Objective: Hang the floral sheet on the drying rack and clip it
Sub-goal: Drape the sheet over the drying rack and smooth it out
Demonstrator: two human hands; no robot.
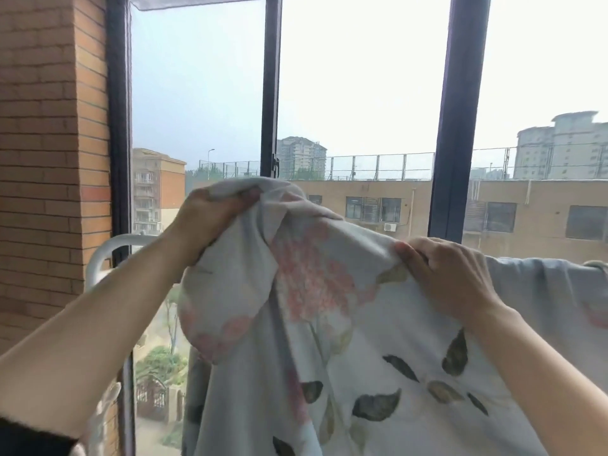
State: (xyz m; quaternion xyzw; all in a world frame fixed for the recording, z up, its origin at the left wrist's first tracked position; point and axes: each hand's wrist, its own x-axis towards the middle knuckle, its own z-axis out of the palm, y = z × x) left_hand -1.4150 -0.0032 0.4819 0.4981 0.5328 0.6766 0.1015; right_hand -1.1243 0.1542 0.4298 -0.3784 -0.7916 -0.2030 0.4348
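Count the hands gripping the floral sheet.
2: the left hand grips a bunched fold of the floral sheet at upper left; the right hand pinches its top edge further right.

This is a glazed balcony of a flat, high up in a town. Left of the left hand [210,218] stands a brick wall [42,143], and behind both hands tall dark window frames [271,87] hold large panes. Beyond the right hand [450,274] are housing blocks [559,146] and a flat roof with a fence [378,166]. Under the left arm, far below, are trees [161,360] and a gate [151,396]. A white rack [98,255] curves just beside the left arm, and a sheet [329,324] hangs between the hands: home laundry things.
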